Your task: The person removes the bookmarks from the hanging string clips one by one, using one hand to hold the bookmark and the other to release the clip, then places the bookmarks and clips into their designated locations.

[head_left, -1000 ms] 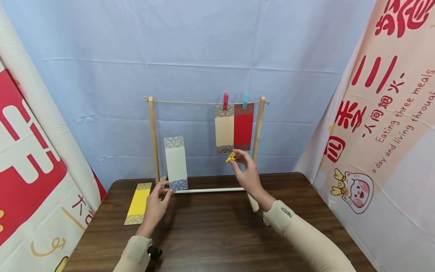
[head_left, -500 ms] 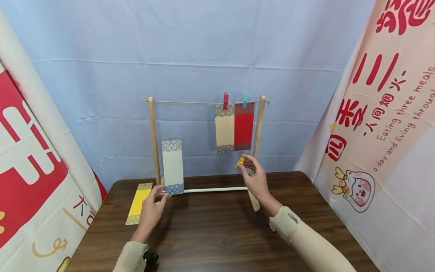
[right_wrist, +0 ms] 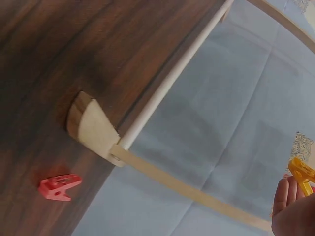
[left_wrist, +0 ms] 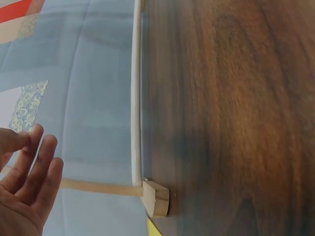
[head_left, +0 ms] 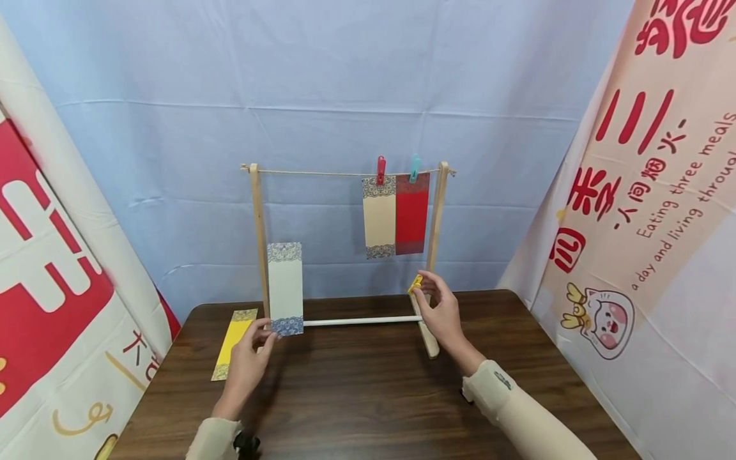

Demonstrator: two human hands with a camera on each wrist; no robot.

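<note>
While the white card [head_left: 285, 287] stood lengthwise upright above the left hand [head_left: 247, 358], pinched at its lower corner near the counter's [head_left: 356, 396] far edge, the right hand [head_left: 441, 314], well apart, pinched the yellow clip [head_left: 415, 283].

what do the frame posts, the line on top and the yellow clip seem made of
Frame posts: likely wood, matt, going by the pale tan colour.
Line: apparently twine or cord, matt, being thin, beige and slightly sagging.
Yellow clip: probably plastic, faintly glossy, with one even, bright colour.
</note>
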